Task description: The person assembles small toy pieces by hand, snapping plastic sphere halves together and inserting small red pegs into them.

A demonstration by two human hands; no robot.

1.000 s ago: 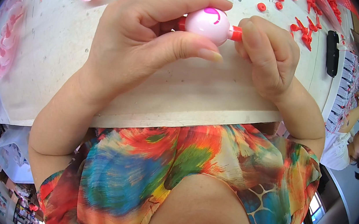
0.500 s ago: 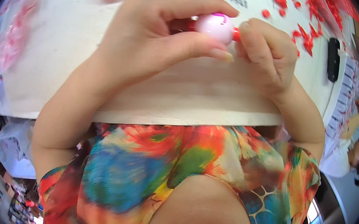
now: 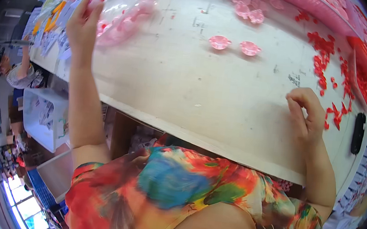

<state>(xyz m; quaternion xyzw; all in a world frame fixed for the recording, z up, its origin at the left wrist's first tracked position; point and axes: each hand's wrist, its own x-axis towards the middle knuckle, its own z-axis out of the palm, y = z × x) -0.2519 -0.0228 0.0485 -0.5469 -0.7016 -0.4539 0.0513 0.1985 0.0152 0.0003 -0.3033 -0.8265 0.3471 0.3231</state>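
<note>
my left hand (image 3: 84, 26) pinches a blurred pink ball (image 3: 95, 3) at its fingertips, beside the clear plastic bag (image 3: 123, 30) of pink and red pieces on the desk (image 3: 186, 92). my right hand (image 3: 306, 114) is curled narrow near the red plastic parts (image 3: 337, 117); i cannot tell whether it holds anything. two pink scalloped cups (image 3: 219, 42) lie between my hands.

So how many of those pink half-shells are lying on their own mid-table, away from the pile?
2: the left half-shell and the right half-shell, side by side. In the pink pile farther back, pieces overlap, so some there may be hidden.
</note>
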